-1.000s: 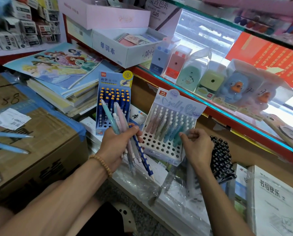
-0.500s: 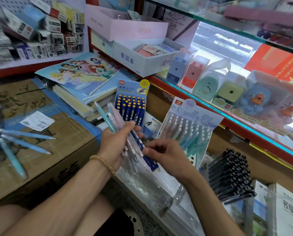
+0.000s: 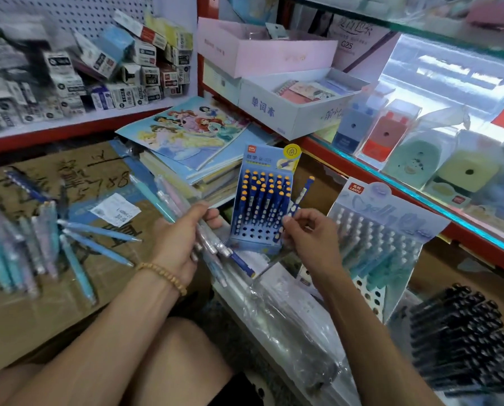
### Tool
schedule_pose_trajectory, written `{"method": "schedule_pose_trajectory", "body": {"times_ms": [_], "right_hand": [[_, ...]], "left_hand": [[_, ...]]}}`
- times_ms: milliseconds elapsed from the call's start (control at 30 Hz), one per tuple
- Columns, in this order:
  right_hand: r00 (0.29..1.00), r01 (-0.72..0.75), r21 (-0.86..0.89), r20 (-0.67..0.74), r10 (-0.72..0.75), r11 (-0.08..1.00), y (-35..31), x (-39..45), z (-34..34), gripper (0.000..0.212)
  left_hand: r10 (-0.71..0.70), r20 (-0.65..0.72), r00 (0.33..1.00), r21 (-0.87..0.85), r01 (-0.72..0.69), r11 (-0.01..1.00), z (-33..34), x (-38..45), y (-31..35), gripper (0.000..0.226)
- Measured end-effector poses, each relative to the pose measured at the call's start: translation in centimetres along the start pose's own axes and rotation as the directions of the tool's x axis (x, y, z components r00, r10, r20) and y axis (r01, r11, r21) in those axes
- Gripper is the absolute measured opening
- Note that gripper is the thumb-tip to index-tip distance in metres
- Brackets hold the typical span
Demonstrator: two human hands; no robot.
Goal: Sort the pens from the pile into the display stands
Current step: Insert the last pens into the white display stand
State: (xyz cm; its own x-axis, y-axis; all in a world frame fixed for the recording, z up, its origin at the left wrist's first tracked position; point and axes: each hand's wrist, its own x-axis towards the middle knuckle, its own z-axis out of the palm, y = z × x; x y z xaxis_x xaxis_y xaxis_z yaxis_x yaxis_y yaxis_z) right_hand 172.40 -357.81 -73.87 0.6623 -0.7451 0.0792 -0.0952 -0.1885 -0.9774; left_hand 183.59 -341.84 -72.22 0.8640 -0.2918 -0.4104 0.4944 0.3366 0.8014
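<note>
My left hand [image 3: 178,241] grips a bundle of pens [image 3: 168,197], pastel ones and one dark blue. My right hand [image 3: 309,235] pinches a dark blue pen with an orange cap [image 3: 302,192], tilted beside the right edge of the blue display stand [image 3: 262,200], which holds several matching pens. A pale blue display stand [image 3: 382,238] with pastel pens stands to the right. A pile of loose pastel pens [image 3: 39,247] lies on the cardboard box [image 3: 54,303] at the left.
A rack of black pens [image 3: 462,341] sits at the lower right. Stacked notebooks [image 3: 192,142] lie behind the stands. A glass counter with a red edge [image 3: 391,183] carries boxed sharpeners. Plastic-wrapped packs [image 3: 286,317] lie under my hands.
My right hand came from the pale stand to the bundle, drew out a dark blue pen and raised it beside the blue stand. The view swung left, showing the pen pile.
</note>
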Motion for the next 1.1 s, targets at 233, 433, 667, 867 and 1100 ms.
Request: {"method": "schedule_pose_trajectory", "body": {"times_ms": [233, 433, 667, 867, 1100], "right_hand": [[0.997, 0.068, -0.193, -0.023, -0.074, 0.979, 4.1, 3.9, 4.4, 0.014], [0.996, 0.082, -0.343, 0.004, -0.086, 0.936, 5.5, 5.0, 6.0, 0.019], [0.987, 0.162, -0.485, 0.086, -0.138, 0.859, 6.5, 4.9, 7.3, 0.017], [0.999, 0.045, -0.388, 0.027, -0.038, 0.920, 6.9, 4.9, 6.9, 0.011], [0.941, -0.060, -0.022, 0.331, 0.064, 0.998, 1.0, 1.1, 4.9, 0.023]], "left_hand": [[0.020, -0.049, 0.999, -0.013, -0.021, 1.000, -1.2, 0.5, 0.3, 0.005], [0.046, -0.060, 0.997, 0.030, -0.044, 0.999, -2.3, 1.3, 0.6, 0.016], [0.034, -0.048, 0.998, 0.038, -0.033, 0.999, -2.5, 1.4, 0.7, 0.014], [0.043, -0.018, 0.999, 0.029, -0.042, 0.999, -2.0, 1.0, 1.0, 0.015], [0.063, -0.040, 0.997, -0.003, -0.064, 0.998, -1.4, 0.4, 1.1, 0.011]]}}
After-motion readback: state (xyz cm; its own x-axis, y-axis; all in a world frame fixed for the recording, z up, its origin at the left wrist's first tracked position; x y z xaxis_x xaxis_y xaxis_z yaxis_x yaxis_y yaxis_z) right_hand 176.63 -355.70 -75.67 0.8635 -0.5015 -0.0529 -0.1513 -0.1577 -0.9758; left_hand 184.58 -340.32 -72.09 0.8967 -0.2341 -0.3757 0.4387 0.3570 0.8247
